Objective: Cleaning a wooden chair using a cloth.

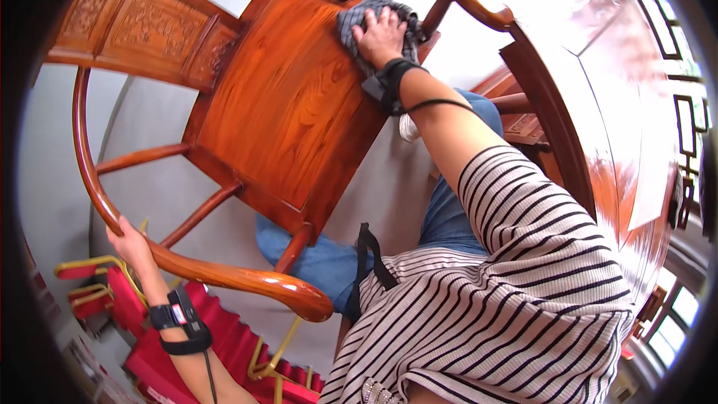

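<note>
A polished reddish-brown wooden armchair stands before me, its flat wood-grained seat (286, 95) facing up. My right hand (384, 36) lies spread on a dark grey checked cloth (353, 25), pressing it onto the seat's corner near an arm post. The curved armrest (224, 269) on the near side is in the grip of my left hand (132, 244), its fingers wrapped around the rail. At the upper left is the backrest panel (154, 17) with carved floral work. Straps with small devices sit on both my wrists.
A glossy wooden table (622, 95) with a dark edge stands to the right. Red chairs with gold frames (126, 297) are at the lower left. Lattice windows (684, 129) line the far right. My denim-clad legs (314, 261) are beside the chair, over the grey floor (376, 179).
</note>
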Demonstrator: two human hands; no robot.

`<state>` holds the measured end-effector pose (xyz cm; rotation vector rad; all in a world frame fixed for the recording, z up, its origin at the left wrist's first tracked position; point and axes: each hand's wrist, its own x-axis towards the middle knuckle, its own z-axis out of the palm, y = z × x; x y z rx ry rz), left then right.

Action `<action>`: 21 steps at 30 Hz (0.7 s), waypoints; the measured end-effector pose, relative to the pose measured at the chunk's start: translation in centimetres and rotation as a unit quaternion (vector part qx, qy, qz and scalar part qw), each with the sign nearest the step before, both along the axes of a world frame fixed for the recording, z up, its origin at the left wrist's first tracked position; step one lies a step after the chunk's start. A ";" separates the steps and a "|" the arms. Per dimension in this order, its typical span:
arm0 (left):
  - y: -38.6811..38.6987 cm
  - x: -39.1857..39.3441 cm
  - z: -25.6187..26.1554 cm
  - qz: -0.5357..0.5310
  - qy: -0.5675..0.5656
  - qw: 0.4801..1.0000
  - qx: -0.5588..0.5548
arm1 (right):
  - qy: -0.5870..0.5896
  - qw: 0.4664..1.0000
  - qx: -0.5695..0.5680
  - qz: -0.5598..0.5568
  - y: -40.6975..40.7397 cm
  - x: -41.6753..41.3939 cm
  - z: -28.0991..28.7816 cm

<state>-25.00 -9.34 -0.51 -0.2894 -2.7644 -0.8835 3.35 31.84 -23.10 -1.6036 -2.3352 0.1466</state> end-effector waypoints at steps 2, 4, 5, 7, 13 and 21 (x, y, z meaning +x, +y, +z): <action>0.4 -0.5 -0.1 -0.030 -0.018 0.999 -0.009 | -0.007 0.998 -0.005 -0.060 0.2 -1.0 0.1; 0.3 -1.0 -0.1 -0.024 -0.025 0.999 -0.020 | 0.001 0.995 0.008 -0.095 -1.1 -1.2 0.0; 0.2 -0.9 0.0 -0.011 -0.028 0.999 -0.028 | 0.014 0.996 0.032 -0.079 -2.2 -1.1 -0.1; -0.1 -1.4 -1.0 -0.008 -0.032 0.999 -0.032 | 0.013 0.999 0.040 -0.022 -4.9 0.0 -0.6; -2.0 -4.2 -2.5 -0.019 0.027 0.995 -0.090 | 0.092 0.984 -0.011 0.149 -17.7 2.6 -1.2; -0.8 -3.2 -1.6 -0.047 -0.013 0.999 -0.010 | 0.142 0.989 0.030 0.021 -15.3 6.2 -2.0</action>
